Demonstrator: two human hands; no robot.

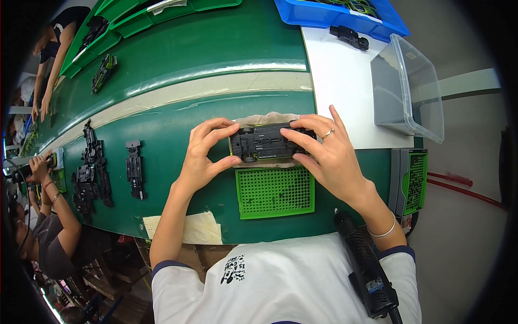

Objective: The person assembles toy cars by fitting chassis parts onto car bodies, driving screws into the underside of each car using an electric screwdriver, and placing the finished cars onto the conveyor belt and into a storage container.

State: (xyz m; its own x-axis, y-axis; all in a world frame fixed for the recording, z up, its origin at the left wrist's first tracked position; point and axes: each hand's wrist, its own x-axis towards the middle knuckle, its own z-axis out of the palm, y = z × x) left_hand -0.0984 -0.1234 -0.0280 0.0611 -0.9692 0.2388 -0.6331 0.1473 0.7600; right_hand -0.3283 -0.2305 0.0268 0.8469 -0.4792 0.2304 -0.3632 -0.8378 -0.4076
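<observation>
- A toy car (261, 142) is lying belly up at the middle of the view, its black underside facing the camera; a cloth (264, 119) is showing from under it at 12 and 6 o'clock.
- Taking the car as the clock's centre, the left hand (200, 151) is reaching in from 9 o'clock, pinching that end between thumb and fingertips.
- The right hand (335, 162) is coming from 3 o'clock, grasping the other end; its fingers are spreading over the underside, the thumb is pressing at the near edge, and one finger is pointing up, clear of the car.
- A green tray (278, 214) is sitting just beside the cloth at 6 o'clock.
- A black driver (372, 275) is lying near the right forearm at 5 o'clock, its tip pointing to 11.
- A paper (202, 228) is resting at 7 o'clock.
- One chassis (135, 170) is lying near 9 o'clock, a chassis pile (91, 175) beyond it.
- A second car (103, 74) is standing or lying at 10 o'clock, near green bins (116, 40).
- A clear bin (389, 94) is occupying 2 o'clock, a blue bin (302, 14) 1 o'clock.
- Two co-workers are reaching in around 9 o'clock, well apart.
</observation>
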